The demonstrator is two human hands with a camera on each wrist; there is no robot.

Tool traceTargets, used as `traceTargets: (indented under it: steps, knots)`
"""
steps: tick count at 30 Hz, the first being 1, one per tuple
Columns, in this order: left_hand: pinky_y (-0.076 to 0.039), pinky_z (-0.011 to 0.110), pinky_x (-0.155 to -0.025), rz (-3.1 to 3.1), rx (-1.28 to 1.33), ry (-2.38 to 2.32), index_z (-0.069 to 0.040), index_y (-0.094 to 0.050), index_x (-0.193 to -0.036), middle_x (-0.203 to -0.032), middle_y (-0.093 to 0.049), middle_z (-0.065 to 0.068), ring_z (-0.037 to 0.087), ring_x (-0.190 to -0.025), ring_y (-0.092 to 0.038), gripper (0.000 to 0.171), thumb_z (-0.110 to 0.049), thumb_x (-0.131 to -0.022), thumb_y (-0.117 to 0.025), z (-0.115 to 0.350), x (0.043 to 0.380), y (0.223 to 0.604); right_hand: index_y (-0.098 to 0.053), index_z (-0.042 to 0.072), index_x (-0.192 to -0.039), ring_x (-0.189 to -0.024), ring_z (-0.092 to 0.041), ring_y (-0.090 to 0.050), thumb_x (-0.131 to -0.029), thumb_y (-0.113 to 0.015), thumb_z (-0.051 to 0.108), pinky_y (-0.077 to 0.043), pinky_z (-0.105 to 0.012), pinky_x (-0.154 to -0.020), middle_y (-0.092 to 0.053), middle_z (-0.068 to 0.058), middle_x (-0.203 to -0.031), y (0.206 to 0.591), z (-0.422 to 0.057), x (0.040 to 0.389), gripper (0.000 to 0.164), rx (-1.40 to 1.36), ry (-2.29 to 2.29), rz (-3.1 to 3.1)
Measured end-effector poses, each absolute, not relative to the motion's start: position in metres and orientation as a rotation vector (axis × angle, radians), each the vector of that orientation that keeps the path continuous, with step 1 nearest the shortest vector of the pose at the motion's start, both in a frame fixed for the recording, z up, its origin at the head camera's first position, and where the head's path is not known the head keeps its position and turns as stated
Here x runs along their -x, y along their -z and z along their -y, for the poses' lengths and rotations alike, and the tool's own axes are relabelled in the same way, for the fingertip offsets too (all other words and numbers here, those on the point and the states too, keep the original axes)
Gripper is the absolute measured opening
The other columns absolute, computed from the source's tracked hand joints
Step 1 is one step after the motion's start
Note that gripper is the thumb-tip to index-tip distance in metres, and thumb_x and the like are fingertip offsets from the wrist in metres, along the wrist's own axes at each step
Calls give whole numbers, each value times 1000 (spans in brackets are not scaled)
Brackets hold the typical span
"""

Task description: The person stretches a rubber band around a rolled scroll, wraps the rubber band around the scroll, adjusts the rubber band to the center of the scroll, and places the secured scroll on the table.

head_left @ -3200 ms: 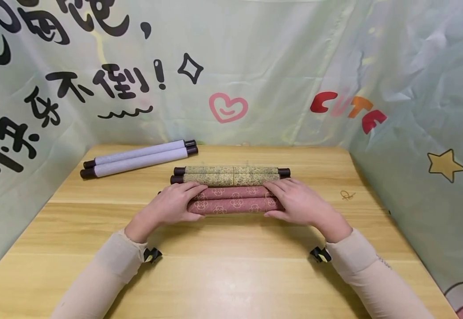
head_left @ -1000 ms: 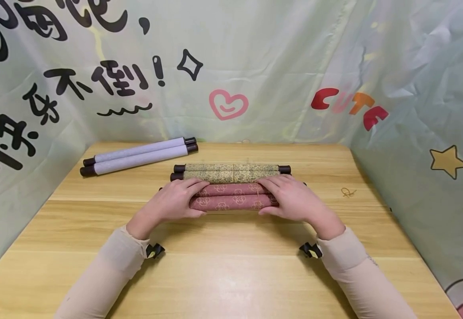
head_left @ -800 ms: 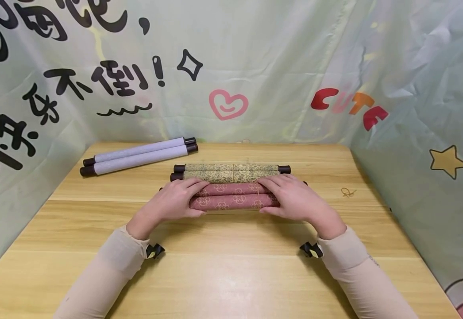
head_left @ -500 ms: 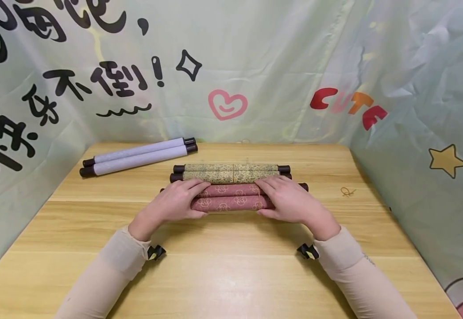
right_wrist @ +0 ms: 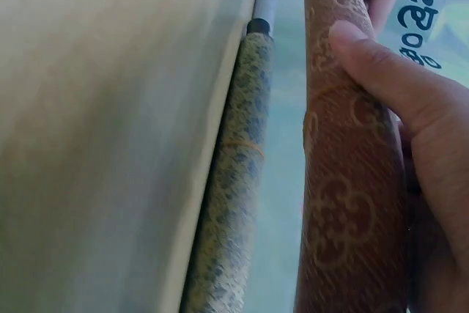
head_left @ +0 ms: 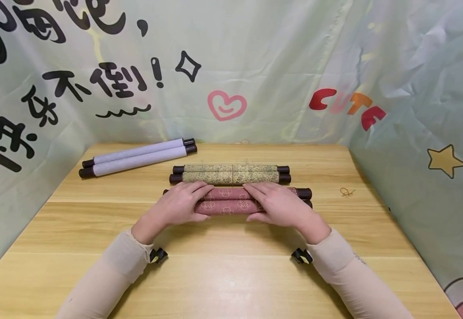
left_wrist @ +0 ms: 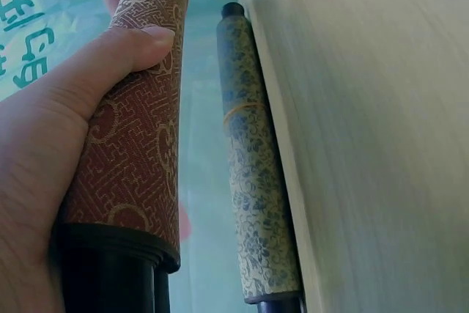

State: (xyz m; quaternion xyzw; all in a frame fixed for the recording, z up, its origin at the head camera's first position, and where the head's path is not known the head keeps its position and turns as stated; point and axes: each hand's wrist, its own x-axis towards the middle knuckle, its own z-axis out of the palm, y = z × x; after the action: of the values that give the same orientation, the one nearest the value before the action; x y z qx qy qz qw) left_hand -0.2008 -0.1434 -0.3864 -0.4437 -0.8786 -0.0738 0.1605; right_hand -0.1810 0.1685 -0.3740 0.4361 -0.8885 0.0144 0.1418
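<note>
A rolled maroon scroll [head_left: 226,207] with gold flower patterns and black end knobs lies crosswise between my hands, its two rolls side by side. My left hand [head_left: 179,201] grips its left part, with the thumb [left_wrist: 150,45] pressed on the near side. My right hand [head_left: 281,204] holds it right of the middle, just by a thin string [head_left: 256,205] around the rolls. In both wrist views the scroll stands clear above the table. A yellow-green patterned scroll [head_left: 215,177], tied with string at its middle, lies just behind.
At the back left a pale lavender scroll [head_left: 140,160] lies slanted on the wooden table [head_left: 231,274]. A small loose loop of brown string [head_left: 347,192] rests at the right. A printed cloth [head_left: 271,53] hangs around the back and sides.
My right hand has slid left along the maroon scroll, the string shifting inward with it, and the right end knobs now show. My left hand has moved slightly right. The other scrolls stay put.
</note>
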Motion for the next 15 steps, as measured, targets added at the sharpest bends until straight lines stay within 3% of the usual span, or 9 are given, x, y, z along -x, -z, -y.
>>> traceTargets:
  steps: [5, 15]
  knots:
    - [-51, 49, -89, 2493, 1251, 195, -4, -59, -132, -123, -62, 13, 31, -105, -63, 77, -51, -75, -79, 147, 201, 385, -44, 1, -145, -122, -34, -54, -82, -72, 55, -37, -49, -108, -56, -16, -135, 367, -179, 182, 88, -1198, -82, 2624]
    - [-52, 49, -87, 2463, 1251, 205, -3, -58, -132, -121, -62, 13, 31, -103, -64, 75, -52, -78, -76, 148, 200, 382, -49, 1, -140, -121, -34, -53, -86, -67, 57, -37, -52, -106, -58, -14, -132, 364, -184, 184, 80, -1157, -49, 2654]
